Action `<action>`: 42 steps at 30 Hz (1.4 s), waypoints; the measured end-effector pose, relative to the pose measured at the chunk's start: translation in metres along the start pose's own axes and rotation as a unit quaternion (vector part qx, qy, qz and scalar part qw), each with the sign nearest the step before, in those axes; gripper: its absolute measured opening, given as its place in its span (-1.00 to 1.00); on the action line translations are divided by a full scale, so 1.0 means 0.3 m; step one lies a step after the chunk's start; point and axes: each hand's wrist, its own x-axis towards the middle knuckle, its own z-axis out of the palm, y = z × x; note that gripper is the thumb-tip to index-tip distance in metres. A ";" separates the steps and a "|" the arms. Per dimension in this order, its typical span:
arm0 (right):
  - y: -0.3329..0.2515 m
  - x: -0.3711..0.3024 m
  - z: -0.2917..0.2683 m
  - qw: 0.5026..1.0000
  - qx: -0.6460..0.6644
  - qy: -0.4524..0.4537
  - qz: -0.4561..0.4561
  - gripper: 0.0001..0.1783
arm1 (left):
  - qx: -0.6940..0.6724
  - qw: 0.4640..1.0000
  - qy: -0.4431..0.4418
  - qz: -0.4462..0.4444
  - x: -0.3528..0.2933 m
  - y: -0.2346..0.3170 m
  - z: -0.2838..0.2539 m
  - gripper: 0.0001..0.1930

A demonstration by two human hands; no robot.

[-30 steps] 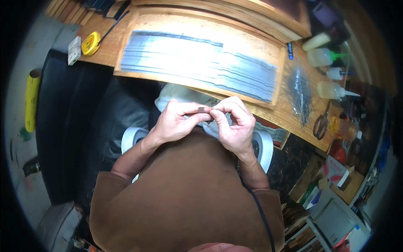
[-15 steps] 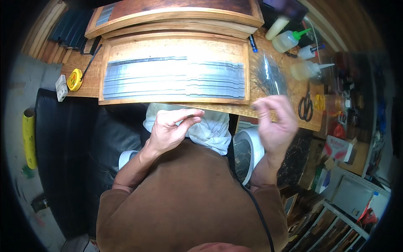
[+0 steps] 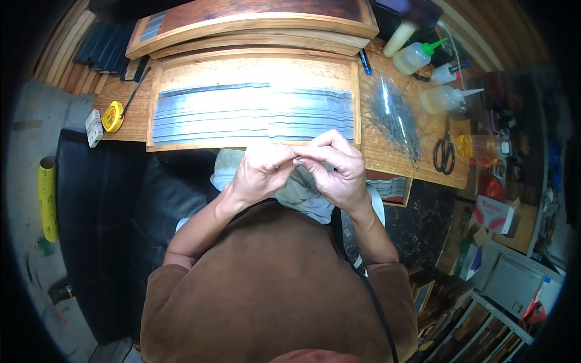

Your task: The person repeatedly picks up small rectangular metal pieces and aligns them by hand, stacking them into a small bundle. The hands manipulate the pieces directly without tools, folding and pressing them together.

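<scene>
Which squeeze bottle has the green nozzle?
The upper squeeze bottle, beside the pale cylinder; the lower squeeze bottle, nearer the scissors, has a whitish nozzle.

Strips (image 3: 212,115) lie in a tray (image 3: 356,103) on the bench (image 3: 423,158); a tape measure (image 3: 112,117) sits left of it, scissors (image 3: 445,155) right.

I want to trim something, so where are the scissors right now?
In the head view, the scissors lie at the right end of the wooden table, between the thin strands on their left and a yellowish container on their right.
</scene>
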 end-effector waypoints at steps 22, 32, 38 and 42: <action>0.164 -0.217 0.156 0.805 0.419 0.033 0.418 -0.79 | -0.454 0.738 -0.170 -0.469 -0.126 -0.147 -0.022 -0.84; 0.073 -0.199 0.166 0.959 0.158 -0.009 0.234 -0.79 | -0.213 0.918 -0.132 -0.308 -0.196 -0.055 -0.051 -0.85; 0.027 -0.157 0.202 0.987 0.078 -0.012 0.140 -0.91 | -0.161 0.957 -0.054 -0.236 -0.241 0.005 -0.066 -0.87; 0.049 -0.113 0.198 0.979 0.126 -0.061 0.150 -0.87 | -0.186 0.945 0.005 -0.269 -0.254 0.021 -0.075 -0.86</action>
